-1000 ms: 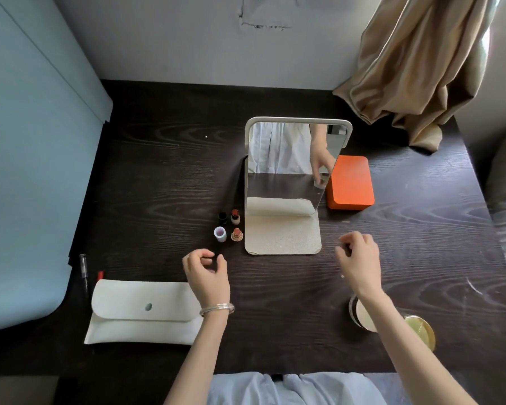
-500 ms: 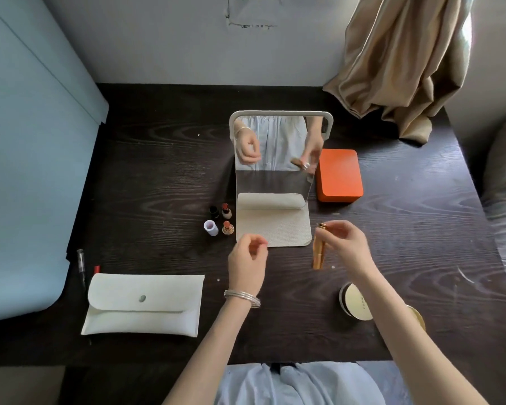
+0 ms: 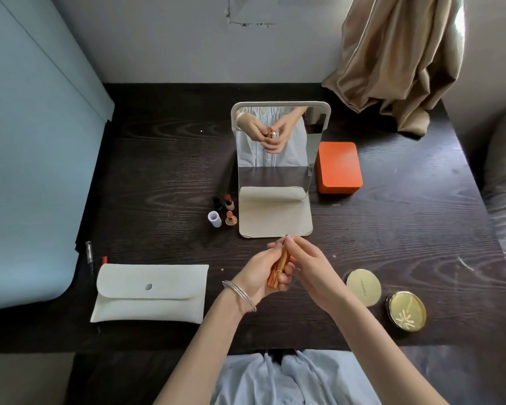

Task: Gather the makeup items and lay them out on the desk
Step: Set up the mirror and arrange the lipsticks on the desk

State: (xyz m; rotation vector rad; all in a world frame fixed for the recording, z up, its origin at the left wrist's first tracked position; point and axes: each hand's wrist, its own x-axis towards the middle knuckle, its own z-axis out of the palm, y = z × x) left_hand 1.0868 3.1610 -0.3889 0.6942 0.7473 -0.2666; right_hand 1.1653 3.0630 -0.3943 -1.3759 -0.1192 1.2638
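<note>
A copper-gold lipstick tube is held above the dark desk, just in front of the mirror base. My left hand grips its lower part, and my right hand pinches its upper end. Two open lipsticks, a small dark bottle and a white cap stand left of the mirror. A pale round compact and a gold round compact lie at the right front. A white pouch lies at the left front.
A standing mirror on a beige base sits mid-desk, with an orange box to its right. A pen and a red item lie by the left edge. A curtain hangs at the back right.
My left hand has moved right and taken hold of the lipstick tube that my right hand lifted. Both hands now meet in front of the mirror.
</note>
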